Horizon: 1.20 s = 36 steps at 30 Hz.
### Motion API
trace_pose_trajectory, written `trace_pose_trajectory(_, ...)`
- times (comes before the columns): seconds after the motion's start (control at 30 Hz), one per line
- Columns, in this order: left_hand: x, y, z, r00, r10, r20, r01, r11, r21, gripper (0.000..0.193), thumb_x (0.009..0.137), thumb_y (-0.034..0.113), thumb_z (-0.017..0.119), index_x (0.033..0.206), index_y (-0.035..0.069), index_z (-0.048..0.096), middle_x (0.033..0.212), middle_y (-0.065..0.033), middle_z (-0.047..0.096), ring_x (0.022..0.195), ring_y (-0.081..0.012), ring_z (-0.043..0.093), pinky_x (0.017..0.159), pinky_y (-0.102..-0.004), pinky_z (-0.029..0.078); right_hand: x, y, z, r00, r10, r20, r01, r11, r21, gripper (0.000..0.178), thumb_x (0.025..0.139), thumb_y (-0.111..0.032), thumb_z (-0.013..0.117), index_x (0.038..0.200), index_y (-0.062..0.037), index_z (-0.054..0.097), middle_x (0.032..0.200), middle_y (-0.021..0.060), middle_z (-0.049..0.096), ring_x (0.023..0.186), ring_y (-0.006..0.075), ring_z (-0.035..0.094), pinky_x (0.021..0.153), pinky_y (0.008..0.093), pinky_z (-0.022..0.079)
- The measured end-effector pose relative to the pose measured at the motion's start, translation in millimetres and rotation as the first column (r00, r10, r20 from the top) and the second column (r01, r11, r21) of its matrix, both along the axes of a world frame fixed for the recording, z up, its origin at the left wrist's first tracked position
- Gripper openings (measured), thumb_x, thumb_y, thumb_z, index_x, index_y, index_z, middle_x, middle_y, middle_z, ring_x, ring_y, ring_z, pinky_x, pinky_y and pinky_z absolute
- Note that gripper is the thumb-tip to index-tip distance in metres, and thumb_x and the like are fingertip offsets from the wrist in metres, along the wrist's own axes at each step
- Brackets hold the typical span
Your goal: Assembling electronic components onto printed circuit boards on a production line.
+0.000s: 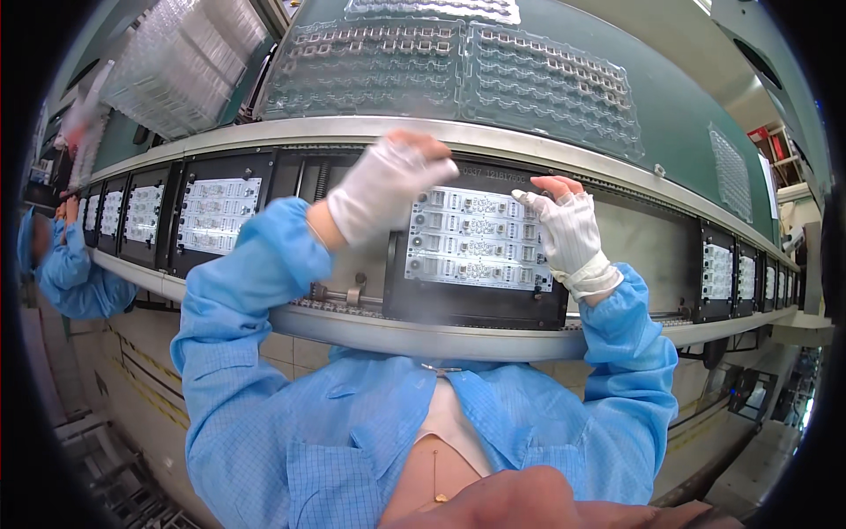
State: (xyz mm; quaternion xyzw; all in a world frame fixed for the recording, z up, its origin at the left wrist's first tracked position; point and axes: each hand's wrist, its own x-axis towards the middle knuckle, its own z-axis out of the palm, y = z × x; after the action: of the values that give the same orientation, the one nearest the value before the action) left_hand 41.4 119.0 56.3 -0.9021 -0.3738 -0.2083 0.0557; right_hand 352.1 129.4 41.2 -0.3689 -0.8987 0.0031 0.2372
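In front of me lies a black carrier point(476, 310) bearing several white circuit-board strips point(476, 238) with small parts on them. My left hand point(383, 187), in a white glove with some bare fingertips, is raised over the carrier's upper left edge, slightly blurred. Its thumb and fingers are drawn together; whatever they pinch is too small to make out. At the upper right corner of the boards is my right hand point(571, 231), gloved alike. Its fingers curl and the thumb points left over the top strip. Anything between those fingertips is hidden.
The carrier sits on a conveyor with metal rails point(423, 335). More loaded carriers stand left point(216, 216) and right point(718, 271). Beyond the rail, clear plastic trays point(551, 88) with small parts lie on a green surface, beside stacked trays point(181, 66). A co-worker's blue sleeve point(79, 278) shows far left.
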Motion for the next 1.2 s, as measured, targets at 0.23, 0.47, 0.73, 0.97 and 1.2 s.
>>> trace_pose_trajectory(0.23, 25.8, -23.0, -26.8, 0.983, -0.035, -0.180, 0.053, 0.994, 0.097, 0.040, 0.077, 0.014, 0.067, 0.117, 0.015, 0.064, 0.130, -0.0061, 0.057, 0.125, -0.0262, 0.052, 0.111, -0.0544, 0.033, -9.8, -6.9, -8.2, 0.999, 0.011, 0.048, -0.014, 0.998, 0.060, 0.040, 0.079, -0.006, 0.062, 0.117, -0.0158, 0.070, 0.122, 0.0092, 0.063, 0.116, 0.0317, 0.055, 0.097, 0.0427, 0.045)
trace_pose_trajectory(0.47, 28.1, -20.3, -17.6, 0.995, 0.028, -0.097, -0.036, 0.996, -0.087, 0.049, 0.072, 0.005, 0.070, 0.118, 0.019, 0.064, 0.132, -0.0056, 0.055, 0.127, -0.0263, 0.050, 0.114, -0.0527, 0.029, -19.0, -9.5, -20.2, 0.977, -0.020, 0.210, -0.009, 0.991, 0.136, 0.036, 0.079, -0.008, 0.064, 0.114, -0.0105, 0.070, 0.117, 0.0093, 0.065, 0.117, 0.0320, 0.056, 0.100, 0.0458, 0.043)
trace_pose_trajectory(0.73, 30.4, -49.4, -36.8, 0.987, 0.006, -0.160, 0.015, 0.992, 0.127, 0.033, 0.079, 0.014, 0.065, 0.112, 0.016, 0.066, 0.130, -0.0052, 0.056, 0.124, -0.0260, 0.052, 0.113, -0.0625, 0.027, -10.9, -28.1, -7.6, 1.000, 0.009, 0.006, -0.010, 0.996, 0.084, 0.035, 0.081, -0.008, 0.065, 0.115, -0.0118, 0.070, 0.118, 0.0100, 0.066, 0.117, 0.0319, 0.057, 0.100, 0.0432, 0.044)
trace_pose_trajectory(0.97, 29.8, -53.9, -25.8, 0.991, 0.011, -0.137, -0.002, 0.998, 0.065, 0.043, 0.076, 0.014, 0.068, 0.119, 0.017, 0.065, 0.131, -0.0066, 0.057, 0.122, -0.0260, 0.053, 0.112, -0.0636, 0.028, -17.5, -42.4, -20.7, 0.986, -0.009, 0.164, -0.012, 0.992, 0.126, 0.030, 0.083, -0.010, 0.064, 0.112, -0.0070, 0.069, 0.113, 0.0120, 0.066, 0.114, 0.0333, 0.058, 0.100, 0.0482, 0.044)
trace_pose_trajectory(1.2, 33.7, -74.0, -35.5, 0.988, -0.028, -0.153, 0.036, 0.998, 0.046, 0.042, 0.074, 0.010, 0.068, 0.116, 0.013, 0.066, 0.128, -0.0072, 0.058, 0.122, -0.0265, 0.054, 0.112, -0.0656, 0.027, -8.8, -50.9, -11.7, 0.999, 0.039, -0.024, -0.037, 0.995, 0.092, 0.037, 0.077, -0.005, 0.064, 0.113, -0.0092, 0.069, 0.117, 0.0114, 0.064, 0.116, 0.0324, 0.058, 0.100, 0.0461, 0.044)
